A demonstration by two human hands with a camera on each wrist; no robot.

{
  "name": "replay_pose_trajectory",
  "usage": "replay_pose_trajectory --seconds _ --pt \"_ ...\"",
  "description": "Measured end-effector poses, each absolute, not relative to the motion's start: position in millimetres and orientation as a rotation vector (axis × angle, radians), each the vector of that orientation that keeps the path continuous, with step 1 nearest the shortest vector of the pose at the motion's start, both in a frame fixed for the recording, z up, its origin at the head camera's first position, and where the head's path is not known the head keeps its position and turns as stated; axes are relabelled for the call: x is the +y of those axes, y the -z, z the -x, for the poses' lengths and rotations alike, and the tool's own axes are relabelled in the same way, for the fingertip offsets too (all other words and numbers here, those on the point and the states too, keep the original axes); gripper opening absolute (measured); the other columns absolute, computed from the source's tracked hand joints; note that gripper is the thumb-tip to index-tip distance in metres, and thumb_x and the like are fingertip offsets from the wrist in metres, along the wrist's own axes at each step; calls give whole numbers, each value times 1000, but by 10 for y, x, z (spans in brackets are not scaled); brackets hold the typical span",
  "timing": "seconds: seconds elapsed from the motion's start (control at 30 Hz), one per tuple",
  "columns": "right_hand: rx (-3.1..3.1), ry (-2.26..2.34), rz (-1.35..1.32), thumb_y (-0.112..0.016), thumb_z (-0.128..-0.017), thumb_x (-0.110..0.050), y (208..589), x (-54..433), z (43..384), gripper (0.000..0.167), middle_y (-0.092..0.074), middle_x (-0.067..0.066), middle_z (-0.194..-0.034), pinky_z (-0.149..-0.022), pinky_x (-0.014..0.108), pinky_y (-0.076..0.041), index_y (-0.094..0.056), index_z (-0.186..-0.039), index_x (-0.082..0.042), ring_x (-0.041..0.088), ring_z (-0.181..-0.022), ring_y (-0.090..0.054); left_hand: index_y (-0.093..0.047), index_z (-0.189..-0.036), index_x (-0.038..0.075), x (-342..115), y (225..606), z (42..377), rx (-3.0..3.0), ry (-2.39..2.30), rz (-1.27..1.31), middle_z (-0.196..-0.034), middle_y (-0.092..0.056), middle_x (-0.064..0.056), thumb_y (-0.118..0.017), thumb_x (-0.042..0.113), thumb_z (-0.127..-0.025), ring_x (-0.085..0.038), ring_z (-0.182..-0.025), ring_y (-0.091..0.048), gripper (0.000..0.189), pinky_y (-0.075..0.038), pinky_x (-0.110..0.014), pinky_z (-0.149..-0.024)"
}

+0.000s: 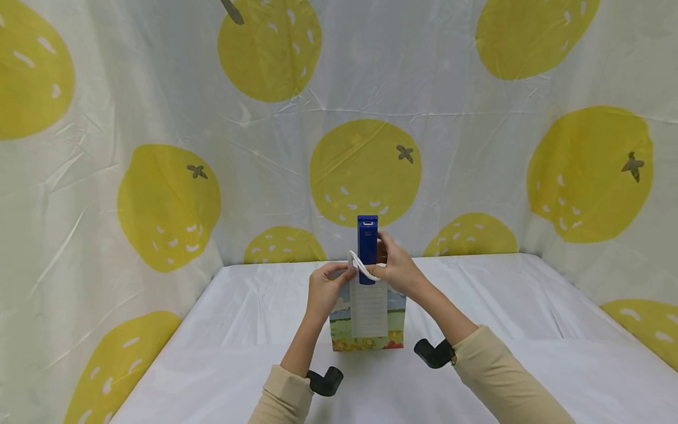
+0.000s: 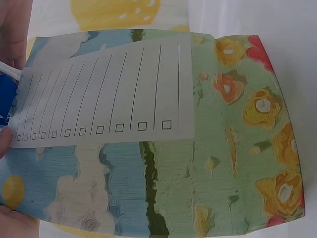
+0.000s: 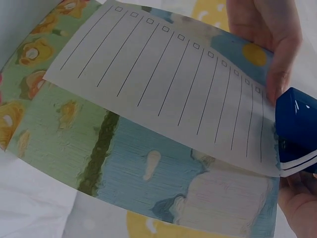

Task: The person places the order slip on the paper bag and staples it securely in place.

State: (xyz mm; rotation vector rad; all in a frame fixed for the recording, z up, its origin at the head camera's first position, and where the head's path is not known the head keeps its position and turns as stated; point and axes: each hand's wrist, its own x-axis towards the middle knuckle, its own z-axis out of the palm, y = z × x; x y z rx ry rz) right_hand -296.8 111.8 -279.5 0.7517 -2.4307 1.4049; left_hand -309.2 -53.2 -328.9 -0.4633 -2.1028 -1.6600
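Note:
A paper gift bag (image 1: 396, 321) with a painted flower landscape stands upright on the table. Against its front hangs a lined checklist sheet (image 1: 369, 315), its top at the bag's rim. My left hand (image 1: 325, 288) pinches the sheet and the bag's top edge at the left corner. In my right hand (image 1: 399, 268) is a blue stapler (image 1: 368, 238), gripped upright at the rim. The stapler (image 3: 296, 116) sits over the sheet's top end in the right wrist view; whether its jaws touch the paper cannot be told. A white cord handle (image 1: 362, 268) loops across the stapler's front.
A white cloth (image 1: 238, 324) covers the table. Behind and at both sides hangs a white curtain (image 1: 455, 147) printed with yellow fruit. Black wrist cameras (image 1: 325, 381) sit below both forearms.

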Motion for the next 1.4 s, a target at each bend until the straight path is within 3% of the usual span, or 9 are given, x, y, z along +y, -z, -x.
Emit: replay_pose_trajectory --seconds 0.33,0.57,0.83,1.07,1.4 --pt "-2426 -1395 -751 -62 -83 -3 2758 1130 2968 62 -57 23 -110 -85 45 -49 -28 -135 2 32 -98 -59 -66 -105 8 -623 3184 3047 -2253 1432 620 -108 -63 -9 -63 22 -84 -26 -108 -54 26 -40 -48 -95" --pt "-2428 -1364 -748 -62 -83 -3 2740 1125 2953 61 -57 23 -110 -86 45 -48 -29 -134 2 33 -98 -59 -55 -123 18 -608 2966 2962 -2493 952 783 -124 -58 -5 -68 51 -74 -25 -121 -46 61 -27 -51 -103" --pt "-2431 -1372 -752 -60 -83 -1 2742 1136 2945 61 -57 23 -109 -85 46 -48 -28 -135 2 33 -97 -59 -59 -116 20 -565 2904 3017 -2573 878 845 -110 -66 2 -72 41 -74 -17 -104 -59 49 -24 -43 -106" --pt "-2462 -1373 -760 -59 -84 -2 2726 1152 2938 62 -56 24 -112 -86 46 -48 -26 -137 2 34 -100 -59 -59 -117 17 -519 2922 2999 -2527 882 809 -107 -68 0 -73 37 -74 -19 -98 -61 50 -27 -43 -103" --pt "-2711 -1275 -832 -60 -87 -25 2702 1248 2915 64 -52 23 -124 -93 49 -43 -28 -135 4 35 -115 -50 -63 -110 11 -503 2942 2996 -2487 756 779 -97 -71 -3 -71 35 -75 -17 -91 -64 43 -30 -43 -97"
